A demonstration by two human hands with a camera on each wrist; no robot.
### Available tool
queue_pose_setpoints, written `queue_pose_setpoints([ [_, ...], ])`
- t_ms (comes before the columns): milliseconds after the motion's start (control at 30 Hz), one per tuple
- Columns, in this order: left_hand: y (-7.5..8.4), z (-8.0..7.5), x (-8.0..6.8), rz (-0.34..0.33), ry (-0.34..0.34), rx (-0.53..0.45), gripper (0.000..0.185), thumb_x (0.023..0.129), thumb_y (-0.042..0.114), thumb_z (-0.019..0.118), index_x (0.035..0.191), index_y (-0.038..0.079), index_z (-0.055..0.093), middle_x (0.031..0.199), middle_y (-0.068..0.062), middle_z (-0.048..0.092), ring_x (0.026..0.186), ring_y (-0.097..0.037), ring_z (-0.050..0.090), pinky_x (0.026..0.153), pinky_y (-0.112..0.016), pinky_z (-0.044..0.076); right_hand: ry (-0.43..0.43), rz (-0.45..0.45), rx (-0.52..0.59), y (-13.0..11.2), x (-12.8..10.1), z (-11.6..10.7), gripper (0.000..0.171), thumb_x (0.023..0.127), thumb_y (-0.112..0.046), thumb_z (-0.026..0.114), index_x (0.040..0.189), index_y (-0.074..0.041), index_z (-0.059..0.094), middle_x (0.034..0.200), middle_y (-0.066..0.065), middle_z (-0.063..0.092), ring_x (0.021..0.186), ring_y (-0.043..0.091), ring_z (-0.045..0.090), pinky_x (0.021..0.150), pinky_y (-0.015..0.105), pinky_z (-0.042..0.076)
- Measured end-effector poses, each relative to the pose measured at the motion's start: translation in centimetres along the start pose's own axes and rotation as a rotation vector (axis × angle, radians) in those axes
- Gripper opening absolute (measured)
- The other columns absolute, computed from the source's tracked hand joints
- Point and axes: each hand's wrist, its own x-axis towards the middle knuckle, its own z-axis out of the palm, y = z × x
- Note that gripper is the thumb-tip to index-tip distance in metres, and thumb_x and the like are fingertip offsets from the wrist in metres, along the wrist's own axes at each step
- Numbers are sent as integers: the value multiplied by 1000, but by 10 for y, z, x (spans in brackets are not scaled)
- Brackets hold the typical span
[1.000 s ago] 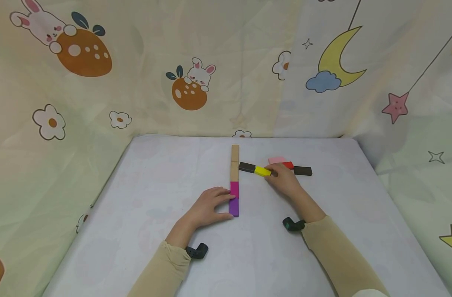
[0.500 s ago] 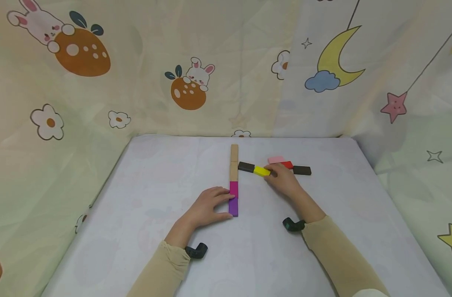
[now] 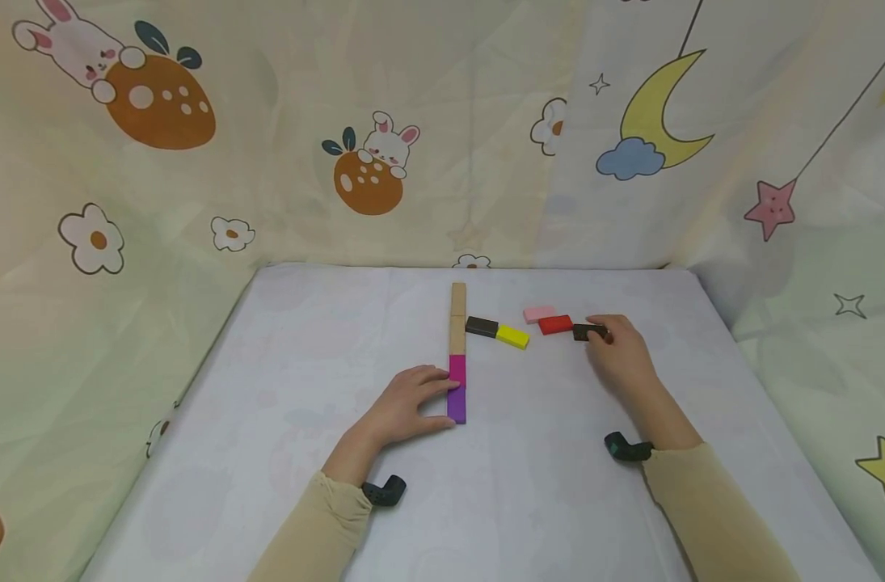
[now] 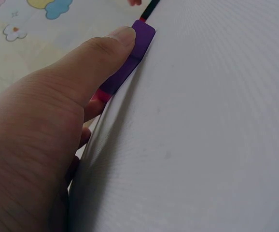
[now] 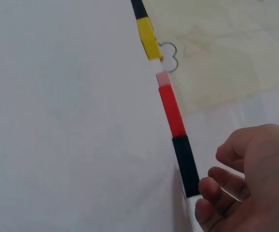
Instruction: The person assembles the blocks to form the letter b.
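A straight row of slim blocks runs toward the back: a purple block [image 3: 457,406] nearest, a magenta block [image 3: 457,369], then two plain wooden blocks [image 3: 458,331]. My left hand [image 3: 407,404] holds the purple block between thumb and index finger, the thumb at its near end. In the left wrist view the thumb [image 4: 98,60] lies along the purple block [image 4: 142,41]. My right hand [image 3: 624,353] is at a dark block [image 3: 583,332], covering its right end. In the right wrist view the loosely bent fingers [image 5: 209,188] reach that dark block [image 5: 186,164], thumb apart from it.
Another dark block [image 3: 482,326] slants off the row's right side, with a yellow block [image 3: 512,337] at its end. A pink block [image 3: 539,314] and a red block [image 3: 555,325] lie left of my right hand. A printed cloth [image 3: 471,178] rises behind the white table [image 3: 529,501].
My right hand has let go of the yellow block and moved right to the dark block, uncovering the red one. My left hand and the row stay put.
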Motion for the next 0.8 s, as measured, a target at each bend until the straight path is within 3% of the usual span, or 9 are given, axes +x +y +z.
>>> queue_pose_setpoints([
  [167,0,0,0,2,0,4,63,76,68,54,133,41,44,138,12,42,133,-14,33,112,-40,26,-40,22,-13,22,-2,-16,49,92,-20,39,140,-25,37,126,10,48,80,23,48,62,29,37],
  [300,0,0,1,14,7,0,62,77,65,57,132,40,44,138,10,43,133,-16,33,111,-42,26,-104,16,-7,25,-2,-18,56,90,-17,38,144,-29,28,111,14,54,73,24,46,62,31,36],
  [533,-2,2,0,21,14,0,63,77,67,54,132,39,45,137,10,43,132,-16,34,111,-42,27,-88,0,-35,19,-2,-14,46,90,-10,38,134,-15,44,126,15,52,102,31,51,78,45,44],
  [667,-4,3,0,25,18,5,64,76,70,52,132,40,45,136,11,44,132,-15,34,110,-41,27,-83,-18,-37,17,-4,-15,41,90,-10,40,130,-13,48,114,14,56,99,31,53,77,46,45],
  [800,-4,3,1,25,18,-1,63,76,70,52,132,41,44,136,12,43,132,-14,34,111,-41,27,-126,-44,-46,20,-3,-18,51,88,-11,44,138,-20,40,131,13,47,103,30,50,82,48,44],
])
